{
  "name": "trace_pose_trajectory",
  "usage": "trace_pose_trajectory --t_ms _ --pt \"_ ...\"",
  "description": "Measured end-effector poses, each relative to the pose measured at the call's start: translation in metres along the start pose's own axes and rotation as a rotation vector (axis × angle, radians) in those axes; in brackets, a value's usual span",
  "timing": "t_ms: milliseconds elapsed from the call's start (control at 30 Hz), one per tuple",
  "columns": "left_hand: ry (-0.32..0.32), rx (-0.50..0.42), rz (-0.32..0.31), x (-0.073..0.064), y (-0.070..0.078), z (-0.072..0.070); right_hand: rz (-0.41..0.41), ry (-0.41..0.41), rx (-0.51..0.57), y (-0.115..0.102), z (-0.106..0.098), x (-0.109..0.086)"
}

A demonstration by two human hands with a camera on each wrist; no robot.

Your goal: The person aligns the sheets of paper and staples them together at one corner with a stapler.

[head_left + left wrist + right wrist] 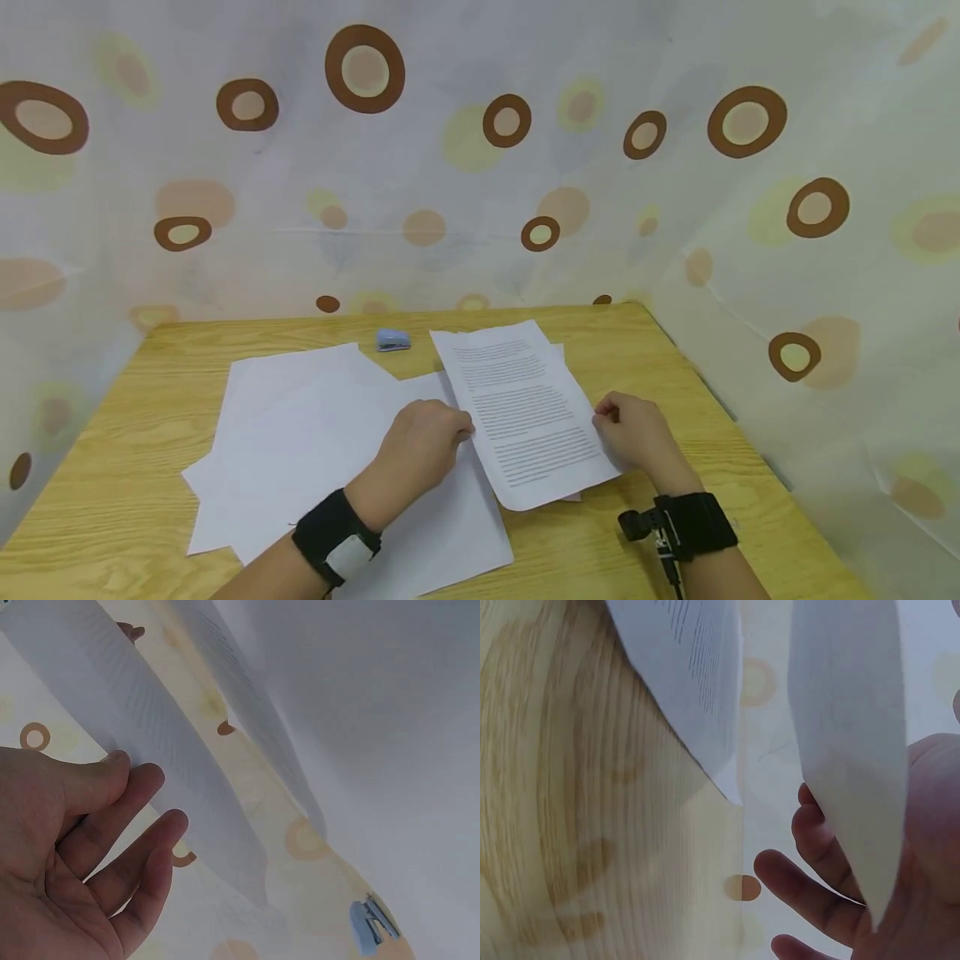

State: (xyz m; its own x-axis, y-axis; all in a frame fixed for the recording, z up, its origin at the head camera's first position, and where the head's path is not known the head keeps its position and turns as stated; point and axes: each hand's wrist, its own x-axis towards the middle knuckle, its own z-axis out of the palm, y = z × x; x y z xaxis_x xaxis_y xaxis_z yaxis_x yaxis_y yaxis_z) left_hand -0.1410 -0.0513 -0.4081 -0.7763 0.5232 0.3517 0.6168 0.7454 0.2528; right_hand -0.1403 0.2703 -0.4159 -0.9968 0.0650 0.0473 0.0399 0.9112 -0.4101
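Observation:
Both hands hold up a sheet of printed paper (528,417), tilted above the table with its text facing the head camera. My left hand (425,442) pinches the sheet's left edge between thumb and forefinger. At the opposite edge, my right hand (639,437) grips the paper, which passes between thumb and fingers in the right wrist view. Beneath the held sheet lies another printed sheet (694,682), mostly hidden in the head view. Blank white sheets (300,433) overlap on the table under and left of my left hand.
A small blue stapler (393,339) sits near the table's back edge, behind the papers. The wooden table (112,475) meets a wall covering (450,183) with ring patterns at the back and right. Each wrist wears a black band (333,533).

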Motion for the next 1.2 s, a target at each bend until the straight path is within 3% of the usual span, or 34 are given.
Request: trace_pose_trajectory --t_ms 500,1200 --pt "0.122 0.057 -0.049 -0.026 -0.021 -0.013 -0.076 -0.103 0.125 -0.019 0.005 0.008" --pt "0.222 0.076 -0.09 -0.062 -0.049 -0.032 -0.126 -0.227 0.241 -0.049 0.023 0.016"
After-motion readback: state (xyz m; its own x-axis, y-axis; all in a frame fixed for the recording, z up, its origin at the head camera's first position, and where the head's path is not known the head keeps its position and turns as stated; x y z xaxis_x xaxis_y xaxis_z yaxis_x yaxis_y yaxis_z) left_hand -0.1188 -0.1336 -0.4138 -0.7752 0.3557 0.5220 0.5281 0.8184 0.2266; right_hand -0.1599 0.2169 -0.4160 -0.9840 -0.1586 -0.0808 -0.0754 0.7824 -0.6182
